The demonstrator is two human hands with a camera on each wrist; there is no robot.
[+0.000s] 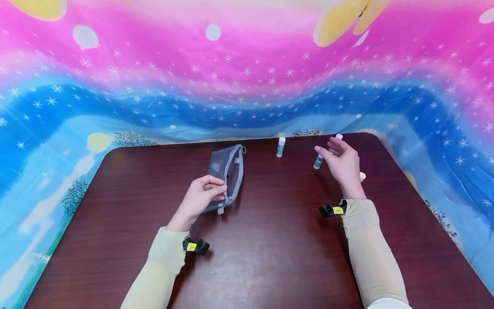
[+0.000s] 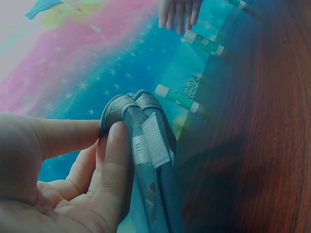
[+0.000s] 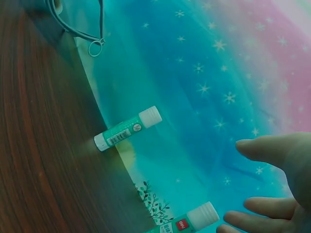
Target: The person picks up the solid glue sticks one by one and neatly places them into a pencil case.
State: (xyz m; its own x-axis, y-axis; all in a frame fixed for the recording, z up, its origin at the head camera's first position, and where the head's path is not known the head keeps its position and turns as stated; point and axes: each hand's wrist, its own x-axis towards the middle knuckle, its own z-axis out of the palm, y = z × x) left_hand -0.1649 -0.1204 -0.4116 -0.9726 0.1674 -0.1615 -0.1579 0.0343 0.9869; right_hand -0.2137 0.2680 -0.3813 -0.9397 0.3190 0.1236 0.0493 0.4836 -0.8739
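Cream left sleeve [image 1: 166, 257]: my left forearm slants forward and inward, the wrist bent toward the pouch.
Left hand [image 1: 197, 195]: thumb and forefinger pinch the rim at the pouch's near end, the other fingers loosely bent.
Grey mesh zip pouch [image 1: 218, 165]: over the middle of the dark red-brown wood-grain table [image 1: 247, 266], mouth gaping toward my right.
Cream right sleeve [image 1: 370, 249]: my right forearm reaches farther out, tilted slightly inward.
Right hand [image 1: 343, 165]: unclenched, thumb spread well apart from the fingers, grasping nothing; whether a fingertip brushes the near stick, I cannot tell.
Green-and-white cylindrical glue stick [image 1: 318, 162]: upright just beside my right thumb.
Second glue stick [image 1: 280, 147]: upright between pouch and right hand.
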